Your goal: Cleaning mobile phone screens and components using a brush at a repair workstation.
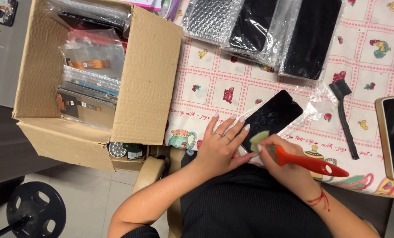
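A cardboard box [146, 83] of bagged parts stands at the left. Beside it, the left hand [219, 147] rests its spread fingers [233, 128] against a black phone screen [272, 117] lying at the table [214, 83] edge. The right hand [285, 165] grips a red-handled brush [309, 163], bristles touching the screen's lower end.

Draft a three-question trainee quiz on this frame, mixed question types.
1. True or false: the right hand holds a red-handled paintbrush.
2. What does the left hand steady? A) open cardboard box B) flat black glass phone screen C) black plastic cleaning brush
3. Where are the paintbrush's pale bristles?

Key: 1 true. 2 B. 3 On the screen's near end, by the left hand's fingertips.
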